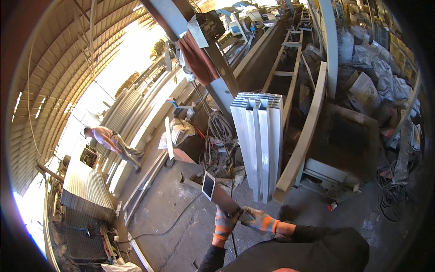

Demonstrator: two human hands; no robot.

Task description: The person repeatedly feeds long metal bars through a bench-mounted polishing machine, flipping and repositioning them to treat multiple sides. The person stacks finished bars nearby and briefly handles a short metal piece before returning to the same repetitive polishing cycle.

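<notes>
Both my hands wear grey and orange work gloves. My left hand [225,223] is closed around the near end of a short rectangular hollow metal tube [223,199]. The tube tilts up and away to the left, its brown side showing and its dark open end framed by a pale rim. From the right, my right hand [260,220] grips the same near end, though some of its fingers are hidden. Just beyond my hands, a bundle of silvery metal profiles [258,145] stands with its ends lined up.
A long rectangular beam [304,140] slants beside the bundle, next to a dark open-topped box [342,136]. A cable [174,223] crosses the concrete floor. Corrugated sheets [86,192] are stacked at left. Another person [113,143] bends over farther off. Sacks [380,68] pile up at right.
</notes>
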